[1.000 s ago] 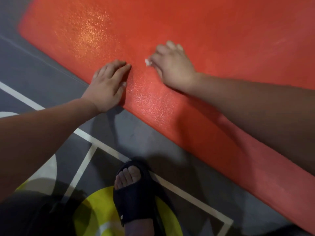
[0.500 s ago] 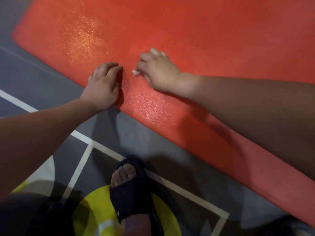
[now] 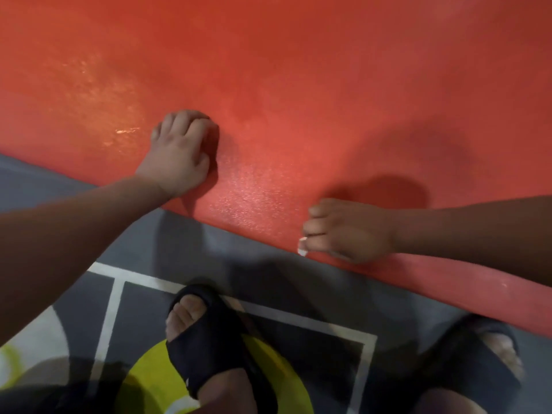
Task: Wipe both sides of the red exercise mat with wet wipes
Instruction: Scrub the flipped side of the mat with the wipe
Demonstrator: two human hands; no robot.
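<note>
Right hand (image 3: 349, 231): clamped on a wadded wet wipe (image 3: 302, 248), at the near edge of the red mat (image 3: 298, 70).
Left hand (image 3: 182, 153): fingers curled, holding nothing, braced on the mat.
Mat: flat on the grey floor (image 3: 44, 186), wet sheen at left.
Technique: press evenly, overlap strokes, run past the edge.
Change: wiping hand dragged back and rightward from beside the left; left fingers flat then.

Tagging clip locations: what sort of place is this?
Probably a gym or sports hall: a red exercise mat lies on grey floor painted with white lines and a yellow circle.
</note>
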